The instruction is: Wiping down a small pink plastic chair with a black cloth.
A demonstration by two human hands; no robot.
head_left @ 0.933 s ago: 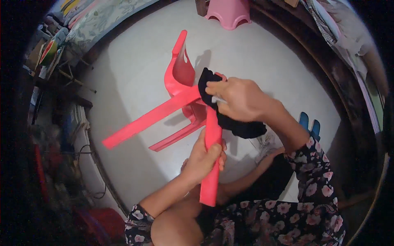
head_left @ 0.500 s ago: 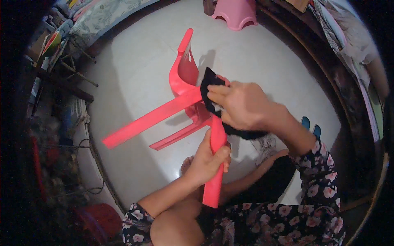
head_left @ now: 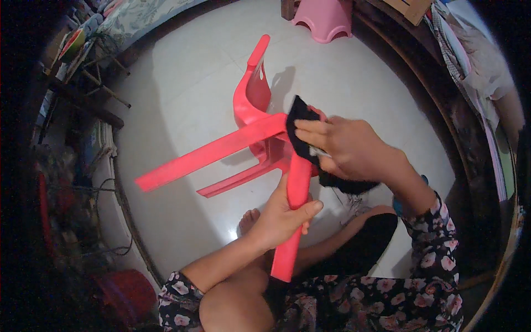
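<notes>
A pink-red plastic chair [head_left: 221, 145] lies tipped over in front of me, its legs pointing toward me and to the left. My left hand [head_left: 281, 217] is wrapped round the leg nearest my body. With my right hand [head_left: 354, 146] I press a black cloth [head_left: 301, 130] against the seat's edge, where the legs join. Part of the cloth hangs below that hand. The fingers of my right hand lie bent over the cloth, and the chair's surface under it is hidden.
A pink plastic stool [head_left: 323, 21] stands at the far edge of the pale tiled floor [head_left: 188, 72]. Dark furniture with cloths and plastic lines the right side. On the left are a dark red container [head_left: 126, 296] and cluttered shelves. My bare foot [head_left: 249, 220] rests near the chair.
My right hand and the black cloth have shifted slightly to the right. The chair has tilted a little the same way, and my left hand still grips its leg.
</notes>
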